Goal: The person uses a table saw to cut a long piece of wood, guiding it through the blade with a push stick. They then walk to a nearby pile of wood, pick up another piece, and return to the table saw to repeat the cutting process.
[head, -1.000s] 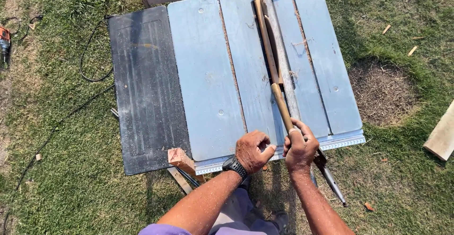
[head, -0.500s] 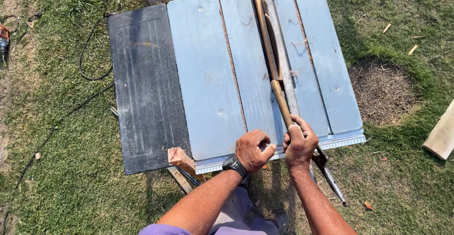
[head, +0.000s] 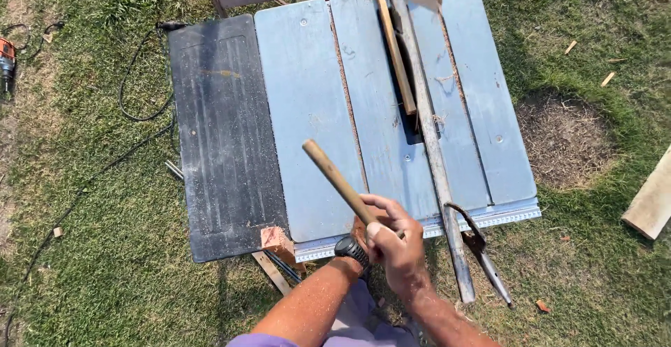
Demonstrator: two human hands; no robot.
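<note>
The right hand (head: 400, 252) is clenched around the near end of a round wooden stick (head: 337, 179). The left hand (head: 361, 229), with a dark wristwatch (head: 347, 248) at its wrist, sits tucked under and behind it. Whether that hand grips the stick too, I cannot tell.

As I read it, the step in hand is holding the stick up off the desk (head: 307, 109), over its near edge. Any further handling calls for a firm grip at the butt and for keeping the free end clear of the dark slot in the top.

The stick's long axis runs on a diagonal. From the hands, its free end points away from the person and toward their left, over the blue-grey panels.

A grey metal fence rail (head: 430, 144) lies along the desk to the right. A thin wooden strip (head: 395, 46) lies farther off, and a black side panel (head: 220, 130) sits to the left. Grass (head: 84, 249) surrounds everything.
</note>
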